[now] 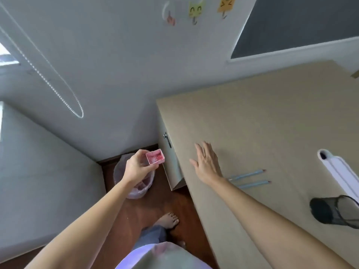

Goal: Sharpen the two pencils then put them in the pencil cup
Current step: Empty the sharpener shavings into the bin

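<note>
Two light blue pencils (250, 174) (254, 184) lie side by side on the beige desk (262, 123), tips pointing right. The black mesh pencil cup (336, 212) stands near the desk's right side. My left hand (137, 167) holds a small pink shavings tray (155, 156) with red shavings inside, held over the floor beside the desk. My right hand (206, 162) rests flat, fingers spread, on the desk near its left edge, just left of the pencils and not touching them.
A bin lined with a clear bag (134, 179) stands on the wooden floor below the tray. A white object (338, 169) lies at the desk's right edge. A drawer handle (167, 139) sits on the desk's side. My bare foot (169, 221) is on the floor.
</note>
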